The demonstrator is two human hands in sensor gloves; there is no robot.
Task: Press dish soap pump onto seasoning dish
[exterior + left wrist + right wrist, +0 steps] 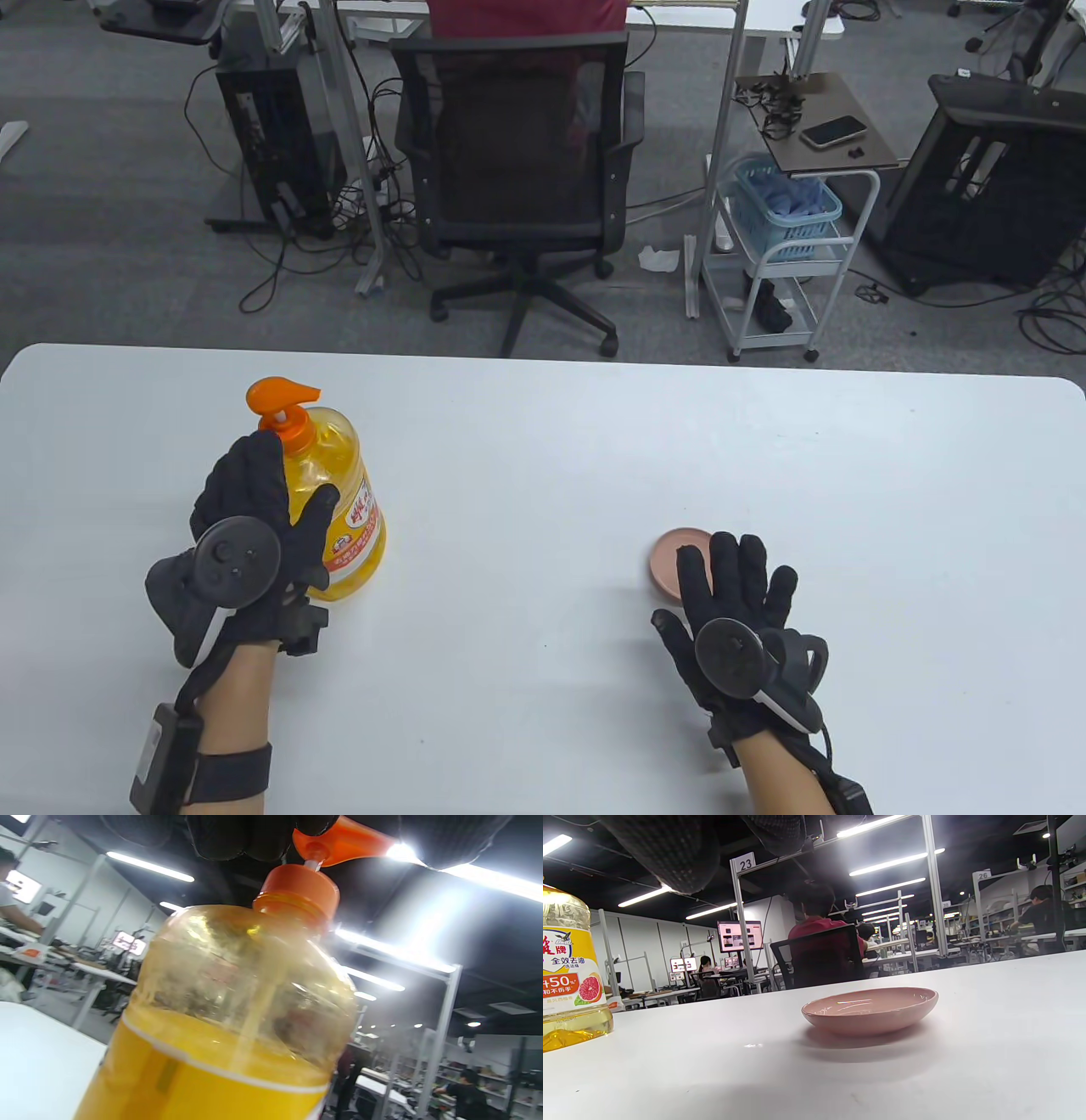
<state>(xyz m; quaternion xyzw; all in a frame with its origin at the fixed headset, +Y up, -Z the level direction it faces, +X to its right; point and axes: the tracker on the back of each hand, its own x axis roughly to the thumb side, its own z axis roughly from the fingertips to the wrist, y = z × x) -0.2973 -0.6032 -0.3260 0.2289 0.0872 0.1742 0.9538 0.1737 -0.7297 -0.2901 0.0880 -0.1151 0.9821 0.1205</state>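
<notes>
Dish soap bottle stands upright on the white table, lower left of the table view. Clear body, yellow liquid, red-and-white label, orange pump head with the spout pointing toward frame right. Liquid fills the lower part; upper body clear in the left wrist view.

Left hand is against the bottle's left side, fingers reaching up its shoulder toward the orange collar, thumb across the front of the body. Looks like a wrap-around hold. In the left wrist view, gloved fingertips sit at the top edge just beside the pump head; whether they press on it cannot be told.

Seasoning dish, small, pink, shallow, lies on the table at lower right of centre, well apart from the bottle. It shows only a glossy sheen inside in the right wrist view.

Right hand is flat and spread, palm down, fingers extended over the dish's near right edge. Right wrist view shows the fingers above the dish, not closed on it; contact cannot be told.

Office chair and white cart stand beyond the table's far edge.
</notes>
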